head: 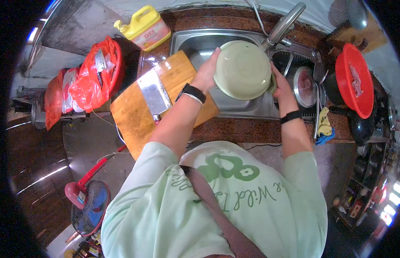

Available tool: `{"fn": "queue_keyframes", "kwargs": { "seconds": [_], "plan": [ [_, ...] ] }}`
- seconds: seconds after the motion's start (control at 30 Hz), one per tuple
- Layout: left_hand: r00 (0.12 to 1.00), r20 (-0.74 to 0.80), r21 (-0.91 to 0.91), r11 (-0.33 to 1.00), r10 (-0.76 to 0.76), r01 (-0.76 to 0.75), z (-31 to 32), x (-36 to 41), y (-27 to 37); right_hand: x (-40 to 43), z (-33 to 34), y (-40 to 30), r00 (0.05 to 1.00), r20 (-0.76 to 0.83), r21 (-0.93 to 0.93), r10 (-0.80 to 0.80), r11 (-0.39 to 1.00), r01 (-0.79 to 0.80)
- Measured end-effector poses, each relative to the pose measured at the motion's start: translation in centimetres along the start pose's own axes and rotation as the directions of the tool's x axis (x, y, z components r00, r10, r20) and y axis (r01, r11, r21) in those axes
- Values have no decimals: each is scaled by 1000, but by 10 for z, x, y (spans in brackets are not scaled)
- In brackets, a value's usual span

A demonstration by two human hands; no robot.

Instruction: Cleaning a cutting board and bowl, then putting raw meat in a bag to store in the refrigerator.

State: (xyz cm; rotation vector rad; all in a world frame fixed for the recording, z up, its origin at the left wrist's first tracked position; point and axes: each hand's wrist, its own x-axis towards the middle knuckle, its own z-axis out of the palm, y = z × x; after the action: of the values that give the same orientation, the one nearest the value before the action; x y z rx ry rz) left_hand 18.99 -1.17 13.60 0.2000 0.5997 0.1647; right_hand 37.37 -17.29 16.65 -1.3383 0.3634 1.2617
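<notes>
Over the stainless steel sink (203,53) I hold a pale green round dish (243,69) between both hands. My left hand (207,71) grips its left rim. My right hand (281,82) is at the right rim, with a small green scrubbing pad or cloth (273,84) showing between it and the dish. Most of the fingers are hidden behind the dish. The faucet (283,25) rises just beyond its upper right edge. To the left, a cleaver (155,93) lies flat on a wooden cutting board (183,69), partly under my left forearm.
A yellow jug (145,30) stands behind the board. Red plastic bags (90,80) with a knife (100,63) on top lie left. Right of the basin are a rack with a pot lid (305,87), a red basin (351,71) holding pale pieces, and rags (324,124). A fan (90,206) stands lower left.
</notes>
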Motion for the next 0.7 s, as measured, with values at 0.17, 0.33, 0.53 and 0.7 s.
{"fn": "queue_keyframes", "kwargs": {
  "seconds": [0.17, 0.33, 0.53, 0.7],
  "plan": [
    [976, -217, 186, 980, -28, 69, -15, 23, -34, -40, 43, -7, 944, -47, -119, -326, 940, 319],
    [968, 55, 38, 969, -246, 245, 14, 14, -27, -62, 44, -12, 796, -24, -651, -605, 613, 447],
    [844, 75, -20, 846, -530, 533, 30, 8, -21, -78, 31, -8, 763, 102, -915, -638, 242, 324],
    [867, 216, 59, 892, -449, 447, -2, 17, -48, -69, 49, 25, 654, 652, -756, -383, -392, 524]
  ]
}}
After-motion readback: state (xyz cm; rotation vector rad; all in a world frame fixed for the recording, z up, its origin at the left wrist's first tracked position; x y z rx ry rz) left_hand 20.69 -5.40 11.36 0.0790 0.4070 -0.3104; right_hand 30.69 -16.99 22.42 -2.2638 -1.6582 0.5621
